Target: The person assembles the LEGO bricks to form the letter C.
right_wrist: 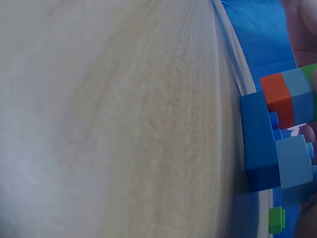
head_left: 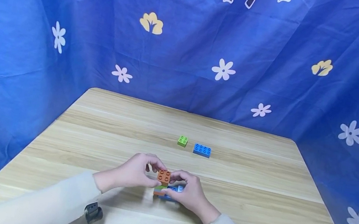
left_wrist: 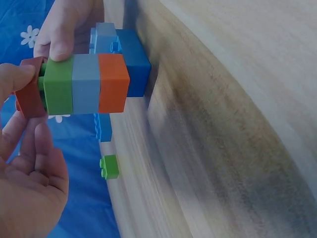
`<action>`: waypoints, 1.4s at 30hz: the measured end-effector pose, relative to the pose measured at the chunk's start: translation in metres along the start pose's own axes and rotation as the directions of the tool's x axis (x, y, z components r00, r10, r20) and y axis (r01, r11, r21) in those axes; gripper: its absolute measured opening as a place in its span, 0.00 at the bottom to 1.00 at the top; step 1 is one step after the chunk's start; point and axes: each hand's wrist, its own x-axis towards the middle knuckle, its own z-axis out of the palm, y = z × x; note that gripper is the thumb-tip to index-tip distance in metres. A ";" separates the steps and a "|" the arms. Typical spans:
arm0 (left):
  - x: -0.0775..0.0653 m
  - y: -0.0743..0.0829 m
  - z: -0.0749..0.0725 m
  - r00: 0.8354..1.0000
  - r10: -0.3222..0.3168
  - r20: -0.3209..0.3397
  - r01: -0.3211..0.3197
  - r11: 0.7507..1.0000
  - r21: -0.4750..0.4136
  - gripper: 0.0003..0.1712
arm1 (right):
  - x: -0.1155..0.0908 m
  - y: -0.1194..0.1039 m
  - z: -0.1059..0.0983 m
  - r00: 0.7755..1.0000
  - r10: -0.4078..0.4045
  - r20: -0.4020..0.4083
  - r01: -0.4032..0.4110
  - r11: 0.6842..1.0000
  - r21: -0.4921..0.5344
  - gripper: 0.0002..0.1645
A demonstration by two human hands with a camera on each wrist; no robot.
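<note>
My left hand (head_left: 138, 171) pinches a reddish-brown toy building brick (head_left: 163, 177) between thumb and fingers. In the left wrist view this brick sits slightly tilted over the studs of a green brick (left_wrist: 59, 89), part of those studs showing. Under the green one come a light blue brick (left_wrist: 85, 84) and an orange brick (left_wrist: 113, 83), stacked on one end of a long blue brick (right_wrist: 259, 144). My right hand (head_left: 190, 194) grips the stack, its thumb against the green brick. Another light blue brick (right_wrist: 293, 171) sits on the long blue brick beside the stack.
Farther back on the wooden table (head_left: 244, 167) lie a small green brick (head_left: 182, 140) and a blue eight-stud brick (head_left: 202, 150). A blue patterned cloth (head_left: 189, 44) hangs behind the table and along both sides.
</note>
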 end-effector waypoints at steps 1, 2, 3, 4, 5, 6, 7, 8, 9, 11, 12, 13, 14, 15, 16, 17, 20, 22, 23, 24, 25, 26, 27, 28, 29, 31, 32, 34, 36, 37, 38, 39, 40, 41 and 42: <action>0.000 0.000 0.000 1.000 0.003 0.000 -0.003 1.000 -0.001 0.16 | 0.000 0.000 0.000 1.000 0.002 -0.002 -0.002 1.000 -0.002 0.19; 0.000 0.000 0.000 1.000 0.007 0.000 -0.007 1.000 -0.003 0.16 | 0.000 0.000 0.000 1.000 0.003 -0.003 -0.003 1.000 -0.005 0.18; 0.000 0.000 0.000 1.000 0.012 -0.001 -0.012 1.000 -0.004 0.16 | 0.000 -0.001 0.000 1.000 0.004 -0.004 -0.004 1.000 -0.006 0.18; 0.000 0.000 0.001 1.000 0.017 -0.001 -0.017 1.000 -0.005 0.16 | 0.000 -0.001 -0.001 1.000 0.002 -0.006 -0.002 1.000 -0.008 0.18; 0.000 0.000 0.001 1.000 0.024 -0.002 -0.024 1.000 -0.002 0.16 | 0.000 -0.001 -0.001 1.000 -0.001 -0.008 0.001 1.000 -0.009 0.18; 0.001 0.000 0.001 1.000 0.029 -0.003 -0.029 1.000 0.001 0.16 | 0.000 -0.001 -0.001 1.000 -0.006 -0.010 0.006 1.000 -0.008 0.18; 0.001 0.000 0.002 0.999 0.034 -0.003 -0.034 0.999 0.004 0.16 | 0.000 -0.001 -0.001 1.000 -0.011 -0.011 0.011 1.000 -0.006 0.18; 0.001 -0.001 0.002 0.999 0.039 -0.005 -0.039 0.999 0.007 0.17 | 0.000 0.000 -0.001 1.000 -0.013 -0.011 0.013 1.000 -0.004 0.18; 0.001 -0.001 0.002 0.999 0.041 -0.006 -0.041 0.999 0.011 0.17 | 0.000 0.000 -0.001 1.000 -0.015 -0.012 0.015 1.000 -0.004 0.18; 0.001 0.000 0.003 0.999 0.043 -0.011 -0.042 0.999 0.017 0.17 | 0.001 0.000 0.000 1.000 -0.013 -0.013 0.013 1.000 -0.003 0.18; 0.001 0.000 0.003 0.999 0.042 -0.013 -0.042 0.999 0.019 0.17 | 0.001 0.000 0.000 1.000 -0.010 -0.012 0.010 1.000 -0.003 0.18; 0.000 0.000 0.003 0.999 0.041 -0.017 -0.041 0.999 0.020 0.17 | 0.001 -0.001 0.000 1.000 -0.006 -0.013 0.006 1.000 -0.006 0.18; 0.001 0.001 0.003 0.999 0.041 -0.018 -0.040 0.999 0.020 0.17 | 0.001 -0.001 0.000 1.000 -0.003 -0.015 0.003 1.000 -0.009 0.18; 0.001 0.001 0.003 0.999 0.042 -0.018 -0.042 0.999 0.021 0.17 | 0.001 -0.002 -0.001 1.000 -0.002 -0.018 0.002 1.000 -0.012 0.18; 0.001 0.002 0.004 0.999 0.045 -0.017 -0.045 0.999 0.019 0.17 | 0.001 -0.002 -0.001 1.000 -0.002 -0.021 0.002 1.000 -0.014 0.18; 0.001 0.002 0.004 0.999 0.048 -0.015 -0.048 0.999 0.016 0.17 | 0.000 -0.001 -0.001 1.000 -0.003 -0.023 0.003 1.000 -0.017 0.18; 0.002 0.002 0.004 0.999 0.043 -0.007 -0.043 0.999 0.007 0.17 | -0.001 0.001 0.000 1.000 0.003 -0.025 -0.004 1.000 -0.020 0.19; 0.001 0.001 0.005 0.999 0.039 -0.009 -0.039 0.999 0.004 0.18 | -0.001 0.008 0.002 1.000 0.007 -0.019 -0.007 1.000 -0.025 0.20; 0.001 0.001 0.004 0.999 0.032 -0.012 -0.032 0.999 0.007 0.18 | -0.001 0.013 0.003 1.000 0.003 -0.013 -0.003 1.000 -0.022 0.20; 0.000 0.001 0.004 0.999 0.029 -0.014 -0.029 1.000 0.011 0.18 | -0.001 0.018 0.005 1.000 0.000 -0.008 0.000 1.000 -0.020 0.21; 0.000 0.000 0.004 0.999 0.030 -0.017 -0.030 0.999 0.013 0.18 | -0.001 0.023 0.005 1.000 -0.001 0.001 0.001 1.000 -0.023 0.21; -0.001 0.001 0.004 0.999 0.033 -0.019 -0.032 0.999 0.016 0.18 | -0.001 0.028 0.005 1.000 0.001 0.012 -0.001 1.000 -0.019 0.22; -0.001 0.001 0.004 0.999 0.040 -0.020 -0.039 0.999 0.019 0.18 | -0.001 0.032 0.004 1.000 0.002 0.024 -0.001 1.000 -0.014 0.23; -0.001 0.001 0.004 0.999 0.041 -0.021 -0.041 0.999 0.022 0.18 | -0.001 0.035 0.003 0.999 -0.001 0.036 0.002 1.000 -0.011 0.24; -0.001 0.001 0.004 0.999 0.042 -0.021 -0.041 0.999 0.023 0.18 | -0.002 0.035 0.001 0.999 0.002 0.046 -0.002 1.000 -0.003 0.25; -0.002 0.001 0.004 0.999 0.047 -0.022 -0.047 0.999 0.024 0.18 | -0.003 0.037 -0.003 0.998 0.021 0.067 -0.021 1.000 0.007 0.26; -0.002 0.001 0.004 0.999 0.045 -0.023 -0.044 0.999 0.025 0.18 | -0.004 0.038 -0.005 0.997 0.026 0.074 -0.027 0.999 0.018 0.26; -0.002 0.001 0.004 0.999 0.036 -0.024 -0.035 0.999 0.021 0.18 | -0.005 0.042 -0.009 0.996 0.031 0.079 -0.033 0.999 0.026 0.25; -0.002 0.001 0.005 0.999 0.031 -0.027 -0.030 0.999 0.016 0.18 | -0.006 0.046 -0.015 0.996 0.042 0.081 -0.045 0.999 0.028 0.23; -0.002 0.001 0.005 0.999 0.030 -0.028 -0.030 0.999 0.012 0.18 | -0.006 0.048 -0.017 0.996 0.044 0.081 -0.046 0.999 0.021 0.22; -0.002 0.001 0.005 0.999 0.029 -0.030 -0.029 1.000 0.009 0.18 | -0.006 0.049 -0.020 0.996 0.043 0.077 -0.044 0.999 0.014 0.22; -0.002 0.001 0.005 0.999 0.029 -0.032 -0.028 1.000 0.007 0.18 | -0.006 0.051 -0.023 0.997 0.043 0.071 -0.044 0.999 0.011 0.21; -0.002 0.001 0.005 0.999 0.030 -0.034 -0.029 1.000 0.007 0.18 | -0.005 0.051 -0.026 0.997 0.045 0.066 -0.045 0.999 0.006 0.20; -0.003 0.000 0.006 0.999 0.029 -0.035 -0.028 1.000 0.009 0.18 | -0.004 0.049 -0.029 0.997 0.045 0.059 -0.045 0.999 0.004 0.20; -0.003 0.000 0.006 0.999 0.026 -0.037 -0.025 1.000 0.010 0.18 | -0.003 0.048 -0.032 0.997 0.049 0.053 -0.049 0.999 -0.004 0.20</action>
